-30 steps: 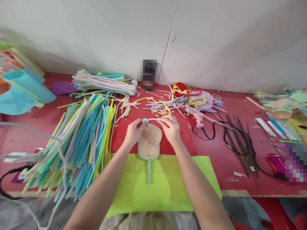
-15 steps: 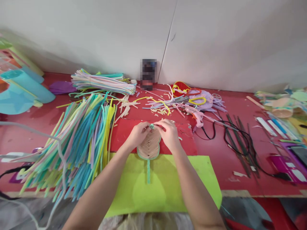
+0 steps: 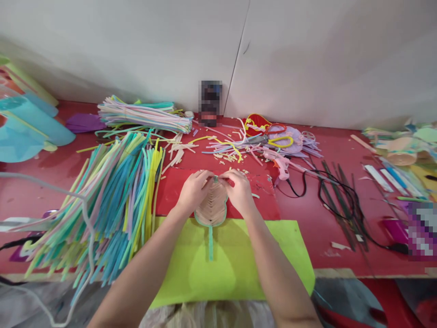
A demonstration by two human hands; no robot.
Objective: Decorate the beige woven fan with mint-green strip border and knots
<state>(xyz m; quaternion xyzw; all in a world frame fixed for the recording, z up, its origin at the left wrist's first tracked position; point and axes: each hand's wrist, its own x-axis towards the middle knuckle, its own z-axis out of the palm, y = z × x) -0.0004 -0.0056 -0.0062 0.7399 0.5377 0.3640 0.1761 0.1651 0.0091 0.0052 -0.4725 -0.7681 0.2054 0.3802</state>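
A leaf-shaped piece [image 3: 210, 210] made of beige pipe cleaners, edged in green, lies with its green stem [image 3: 210, 243] pointing at me. My left hand [image 3: 195, 189] pinches the green edging at the leaf's far tip. From the other side, my right hand [image 3: 239, 187] pinches the same tip, its fingertips almost meeting the left ones. Both hands partly cover the leaf's upper edges. Beneath it are a red board [image 3: 266, 200] and a lime-green sheet [image 3: 276, 255].
A big heap of coloured pipe cleaners [image 3: 112, 196] spreads at the left, with a tied bundle [image 3: 146, 114] behind. Scissors [image 3: 280, 141], a pink glue gun [image 3: 282, 167] and its black cable [image 3: 327, 191] lie at the right. A pale cable [image 3: 90, 228] hangs at front left.
Both hands stay at the leaf's tip. Their fingers have shifted slightly, and the green tip looks less bunched. The whole view has moved a little.
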